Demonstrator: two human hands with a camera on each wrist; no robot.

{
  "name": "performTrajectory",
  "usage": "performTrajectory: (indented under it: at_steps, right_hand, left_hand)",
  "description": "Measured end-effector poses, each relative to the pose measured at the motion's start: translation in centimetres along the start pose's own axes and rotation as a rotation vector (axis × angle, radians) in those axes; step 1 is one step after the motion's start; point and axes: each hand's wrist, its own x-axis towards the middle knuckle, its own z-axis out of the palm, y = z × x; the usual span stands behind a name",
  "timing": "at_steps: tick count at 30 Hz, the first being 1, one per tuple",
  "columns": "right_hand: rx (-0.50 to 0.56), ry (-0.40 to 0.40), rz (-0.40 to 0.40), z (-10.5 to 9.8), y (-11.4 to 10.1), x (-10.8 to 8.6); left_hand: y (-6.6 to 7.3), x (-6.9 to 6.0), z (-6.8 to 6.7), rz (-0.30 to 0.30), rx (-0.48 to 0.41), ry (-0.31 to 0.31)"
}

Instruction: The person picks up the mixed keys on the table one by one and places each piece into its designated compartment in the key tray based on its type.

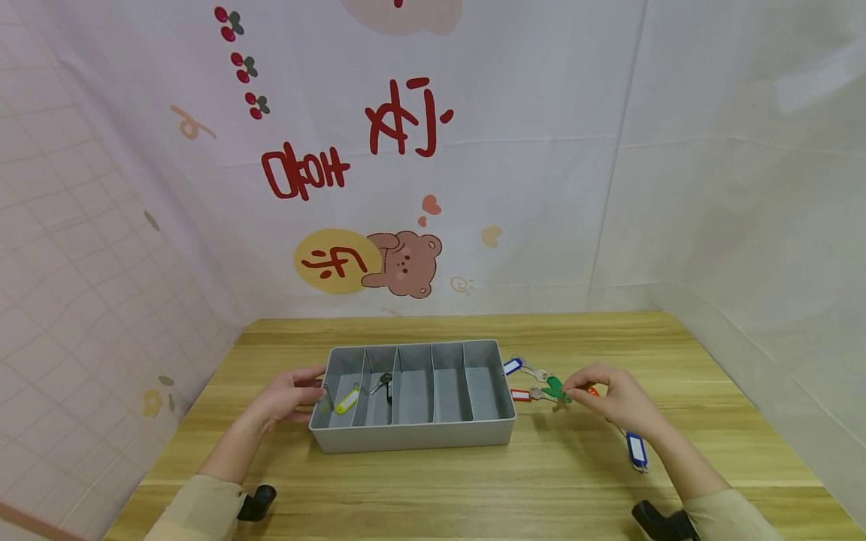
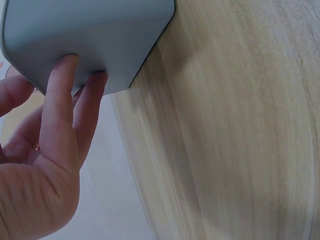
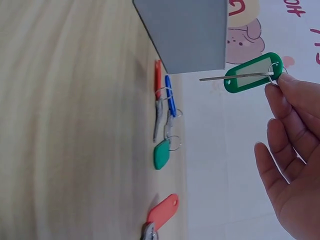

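My right hand [image 1: 616, 394] pinches a green key tag [image 3: 251, 74] by its ring between thumb and forefinger. A key [image 3: 212, 78] hangs from the same ring, and both are held above the table, right of the grey divided tray [image 1: 419, 437]. My left hand [image 1: 287, 394] is at the tray's left end, its fingertips touching the outer wall in the left wrist view. A yellow key tag [image 1: 348, 400] lies in the leftmost compartment. Next to it, the second compartment holds a key [image 1: 384, 379] with something dark whose kind is unclear.
Right of the tray lie keys with a blue tag [image 1: 513, 366], a red tag [image 1: 521, 395] and another green tag [image 3: 161, 154]. A second red tag [image 3: 163, 212] is farther right. Another blue tag [image 1: 637, 449] lies beside my right forearm. A printed cloth [image 1: 541, 150] hangs behind the table.
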Motion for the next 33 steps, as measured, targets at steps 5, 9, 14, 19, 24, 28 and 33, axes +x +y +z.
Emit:
performTrajectory:
  at_steps: [5, 9, 14, 19, 24, 28, 33]
  right_hand:
    - [0.0, 0.016, 0.025, -0.2, -0.5, 0.7]
    - [-0.034, 0.034, 0.023, -0.6, -0.8, 1.3]
    - [-0.059, 0.05, 0.026, -1.0, -1.4, 2.2]
    - [-0.073, 0.065, -0.002, -1.3, -2.0, 3.2]
    - [-0.07, 0.085, -0.039, -1.3, -2.4, 4.2]
    - [-0.06, 0.091, -0.044, -1.3, -2.9, 4.9]
    - [-0.035, 0.079, -0.025, -1.0, -3.6, 5.8]
  left_hand:
    - [0.0, 0.1, 0.0, -0.002, -0.009, -0.003]
    - [0.0, 0.1, -0.1, -0.003, -0.012, -0.005]
    - [0.1, 0.1, -0.1, -0.002, -0.015, -0.011]
    - [0.2, 0.1, -0.2, -0.006, -0.014, -0.01]
    - [0.2, 0.1, -0.2, -0.01, -0.022, -0.009]
    - [0.2, 0.1, -0.2, -0.009, -0.023, -0.014]
    - [0.2, 0.1, -0.3, -0.014, -0.026, -0.01]
